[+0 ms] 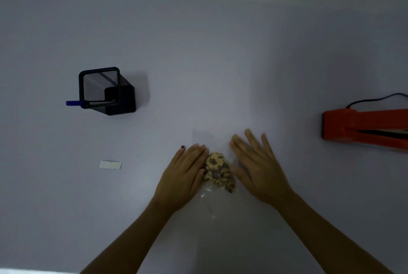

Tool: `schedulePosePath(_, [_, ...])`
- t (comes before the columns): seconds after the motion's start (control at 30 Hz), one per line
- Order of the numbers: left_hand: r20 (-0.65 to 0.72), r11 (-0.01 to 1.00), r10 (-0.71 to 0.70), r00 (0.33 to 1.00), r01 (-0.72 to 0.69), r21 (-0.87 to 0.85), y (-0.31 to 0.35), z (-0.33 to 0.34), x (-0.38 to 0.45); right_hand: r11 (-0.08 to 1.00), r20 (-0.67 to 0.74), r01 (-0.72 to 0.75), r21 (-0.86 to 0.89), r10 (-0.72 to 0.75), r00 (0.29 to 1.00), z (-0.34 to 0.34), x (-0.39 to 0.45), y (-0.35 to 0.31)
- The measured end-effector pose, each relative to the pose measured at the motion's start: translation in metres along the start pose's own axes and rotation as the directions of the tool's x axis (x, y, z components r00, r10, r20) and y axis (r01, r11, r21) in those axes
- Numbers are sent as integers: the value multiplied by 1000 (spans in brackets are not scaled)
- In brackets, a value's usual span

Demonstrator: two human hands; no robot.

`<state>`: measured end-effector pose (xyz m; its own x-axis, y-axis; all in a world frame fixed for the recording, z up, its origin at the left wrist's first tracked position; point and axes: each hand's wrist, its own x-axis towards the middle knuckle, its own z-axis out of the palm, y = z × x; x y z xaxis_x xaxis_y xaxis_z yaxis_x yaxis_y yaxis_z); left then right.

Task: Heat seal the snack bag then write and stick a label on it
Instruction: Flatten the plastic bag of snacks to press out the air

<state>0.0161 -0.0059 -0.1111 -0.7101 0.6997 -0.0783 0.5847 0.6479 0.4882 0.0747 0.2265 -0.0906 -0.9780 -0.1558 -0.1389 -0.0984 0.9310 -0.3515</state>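
- While the clear cookie bag [217, 176] lies flat, I see my left hand [184, 174] and right hand [257, 167] flanking it, both open-palmed.
- Left of the bag: label [110, 164].

Dim room — pale, bare tabletop [198, 64]

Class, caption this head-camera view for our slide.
Both hands, left and right, flatten a clear cookie bag between pen holder and orange sealer.

The snack bag [217, 176] lies on the table [220, 64] between 2 hands. The label [110, 164] lies far left. Behind it stands the pen cup [106, 90]. The sealer [364, 128] sits far right.
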Motion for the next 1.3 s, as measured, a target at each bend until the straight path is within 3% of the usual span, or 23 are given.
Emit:
schedulePosePath(0.13, [-22, 1000, 15, 1000, -16, -7, 0, 1, 0, 991, 60, 130, -25, -128, 990, 6, 12, -9])
schedulePosePath(0.3, [-25, 1000, 14, 1000, -14, -2, 3, -1, 0, 982, 131, 150, -115, -134, 982, 5, -6, 23])
schedulePosePath(0.53, [-19, 999, 43, 999, -42, 29, 1, 0, -1, 983, -24, 170, -70, -172, 985, -7, 5, 12])
schedulePosePath(0.77, [-34, 998, 48, 998, -47, 37, 1, 3, 0, 949, 206, 288, -132, -258, 944, -1, 13, 30])
schedulePosePath(0.9, [-31, 997, 61, 998, -59, 55, 2, 8, 1, 953, 95, 268, -141, -257, 962, -13, 3, 50])
schedulePosePath(1.03, [-86, 997, 71, 994, -67, 50, 0, 7, 0, 955, -20, 277, -103, -281, 960, -14, 34, 20])
schedulePosePath(1.2, [-122, 997, 75, 990, -69, 46, -1, 7, 0, 873, 236, 463, -153, -423, 875, -2, 77, 13])
schedulePosePath(1.3, [-117, 997, 73, 990, -68, 42, 0, 6, 1, 842, 307, 481, -244, -403, 862, -9, 94, 38])
